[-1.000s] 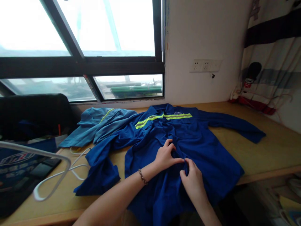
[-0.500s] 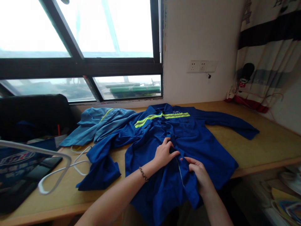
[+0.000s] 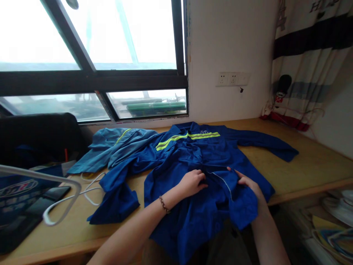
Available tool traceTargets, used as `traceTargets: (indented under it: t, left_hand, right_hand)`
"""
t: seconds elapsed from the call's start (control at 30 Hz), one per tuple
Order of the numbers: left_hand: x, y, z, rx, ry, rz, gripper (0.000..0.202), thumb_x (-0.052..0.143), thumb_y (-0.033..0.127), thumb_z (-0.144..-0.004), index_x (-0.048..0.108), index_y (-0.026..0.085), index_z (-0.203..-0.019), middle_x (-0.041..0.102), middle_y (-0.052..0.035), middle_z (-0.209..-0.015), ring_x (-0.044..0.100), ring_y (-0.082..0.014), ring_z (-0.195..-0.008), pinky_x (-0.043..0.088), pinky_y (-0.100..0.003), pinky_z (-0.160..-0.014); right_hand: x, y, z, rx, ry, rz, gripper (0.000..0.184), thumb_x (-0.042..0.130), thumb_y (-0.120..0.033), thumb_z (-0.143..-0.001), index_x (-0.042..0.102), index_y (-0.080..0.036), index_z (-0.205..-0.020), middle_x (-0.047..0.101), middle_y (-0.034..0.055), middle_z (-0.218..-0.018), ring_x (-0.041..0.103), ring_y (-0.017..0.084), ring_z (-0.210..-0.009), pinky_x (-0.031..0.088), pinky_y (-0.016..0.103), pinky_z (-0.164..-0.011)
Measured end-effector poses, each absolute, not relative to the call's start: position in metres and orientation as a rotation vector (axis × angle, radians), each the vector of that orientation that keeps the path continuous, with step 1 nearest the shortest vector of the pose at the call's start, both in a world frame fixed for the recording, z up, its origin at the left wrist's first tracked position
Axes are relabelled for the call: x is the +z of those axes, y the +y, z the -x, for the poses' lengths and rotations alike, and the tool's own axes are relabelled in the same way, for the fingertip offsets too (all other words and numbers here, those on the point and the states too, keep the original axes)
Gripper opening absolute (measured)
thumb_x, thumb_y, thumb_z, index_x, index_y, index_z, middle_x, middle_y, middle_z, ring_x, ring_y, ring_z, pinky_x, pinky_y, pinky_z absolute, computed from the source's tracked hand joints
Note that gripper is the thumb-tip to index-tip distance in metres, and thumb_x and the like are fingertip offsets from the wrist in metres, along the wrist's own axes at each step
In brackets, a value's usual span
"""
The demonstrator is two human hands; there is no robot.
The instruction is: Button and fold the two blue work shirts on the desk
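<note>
A dark blue work jacket with yellow reflective stripes lies spread on the wooden table, its hem hanging over the front edge. My left hand, with a bead bracelet on the wrist, is curled on the left front panel near the jacket's middle. My right hand grips the right front panel and holds it folded open to the right, so a pale seam line shows. Both hands are closed on the cloth.
A lighter blue garment lies crumpled to the left of the jacket. White hangers rest at the left, beside a dark bag and printed bag. A window, wall sockets and a striped curtain stand behind.
My right hand has moved right, pulling the jacket's right front panel open and away from my left hand. The left hand stayed near the middle.
</note>
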State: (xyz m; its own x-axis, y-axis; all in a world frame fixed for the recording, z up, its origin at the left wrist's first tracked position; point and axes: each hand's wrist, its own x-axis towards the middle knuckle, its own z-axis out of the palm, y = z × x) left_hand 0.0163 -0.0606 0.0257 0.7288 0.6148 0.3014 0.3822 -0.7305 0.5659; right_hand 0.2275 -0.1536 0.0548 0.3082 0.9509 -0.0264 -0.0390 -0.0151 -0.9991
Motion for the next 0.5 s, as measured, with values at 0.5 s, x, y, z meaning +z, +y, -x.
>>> traceTargets:
  t: [0.5]
  left_hand:
    - [0.029,-0.141,0.008,0.593,0.925,-1.885,0.003,0.046,0.017,-0.076,0.046,0.02,-0.075,0.055,0.0005,-0.062,0.054,-0.0139,-0.056,0.037,-0.022,-0.05]
  right_hand:
    - [0.034,-0.183,-0.148,1.221,-1.206,1.421,0.013,0.062,-0.026,-0.06,0.052,-0.017,-0.06,0.046,-0.0047,-0.052,0.042,0.009,-0.049,0.032,0.021,-0.048]
